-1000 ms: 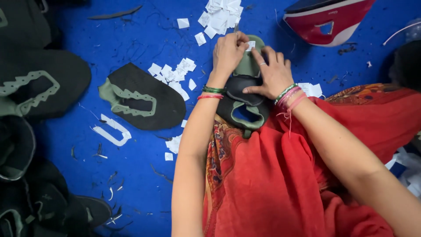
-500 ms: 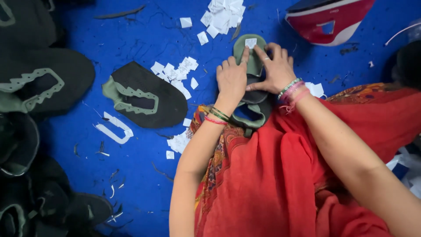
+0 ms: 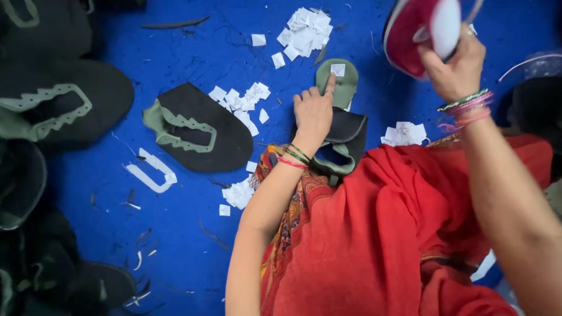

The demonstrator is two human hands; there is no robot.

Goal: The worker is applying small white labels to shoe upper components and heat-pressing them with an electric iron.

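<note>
Head view: two hands work. The left hand presses flat, fingers spread, on one black-and-green shoe upper lying on the blue mat beside the red cloth. The right hand grips one red iron, blurred, near the mat's top edge. Perhaps four more uppers lie left.

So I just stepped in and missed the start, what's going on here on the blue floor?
A person sits over a blue surface littered with small white paper squares. The left hand presses flat on a black and olive shoe upper, whose olive tongue carries a small white square. The right hand is raised, gripping a red and white iron-like tool above the floor. Another black and olive upper lies to the side, with more stacked at the far edge.
</note>
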